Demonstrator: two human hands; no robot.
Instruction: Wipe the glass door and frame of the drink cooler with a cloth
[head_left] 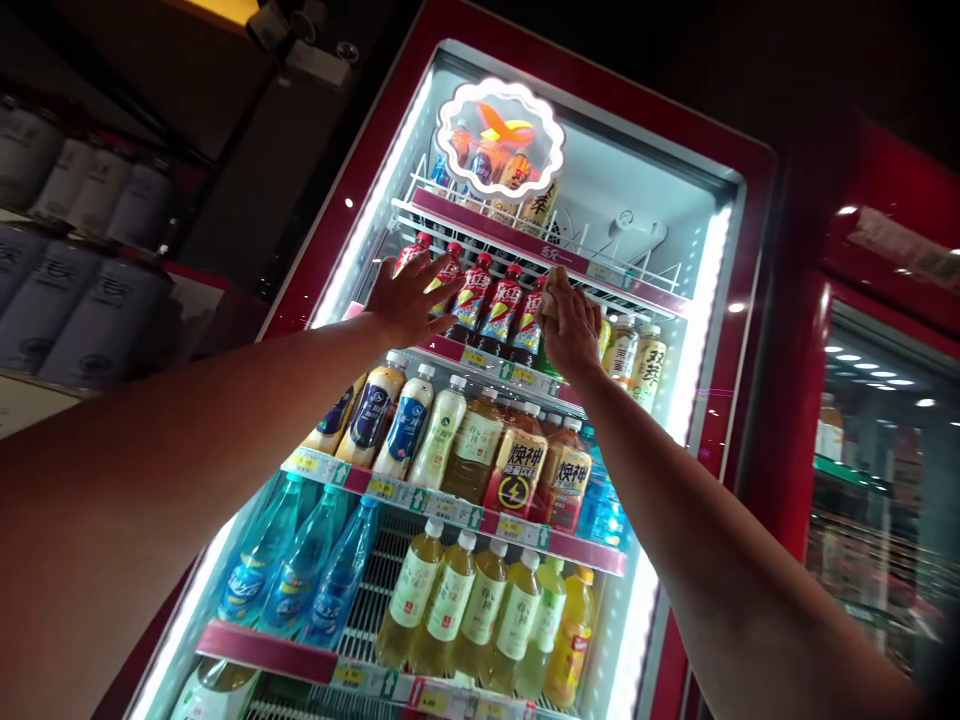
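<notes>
My left hand (411, 300) is raised in front of a lit drinks fridge (750, 250), its fingers spread and nothing in them. Behind it stands a row of red-capped bottles (474, 290) with red and yellow labels. Level with the same row, to the right, my right hand (571, 325) has its fingers bent and close together. A small pale patch shows under those fingers; I cannot make out what it is. Both hands appear to be at the fridge's glass front, though contact is hard to tell.
A glowing scalloped sign (501, 140) is at the fridge's top. Lower shelves hold milky-looking bottles (411, 425), blue bottles (285, 575) and pale-green-labelled bottles (454, 590). Large pale containers (112, 310) line shelves on the left. Another red-framed cabinet (885, 230) stands at right.
</notes>
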